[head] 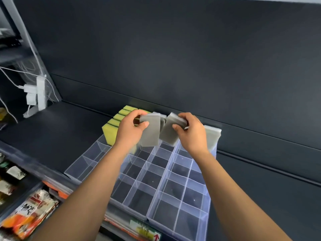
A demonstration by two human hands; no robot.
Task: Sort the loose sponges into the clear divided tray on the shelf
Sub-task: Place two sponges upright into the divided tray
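My left hand pinches a grey sponge and my right hand pinches a second sponge. Both hang over the tray's far edge, near the yellow sponges in its far left corner.

The near and middle cells of the clear divided tray are open from above; a straight descent into them is free. A row of upright yellow sponges blocks the far end of the left column, and a pale sponge occupies the far-right corner. The dark back panel closes all reach behind the tray. The left grey sponge, gripped in my left hand, and the right grey sponge, gripped in my right hand, leave almost no gap between them.
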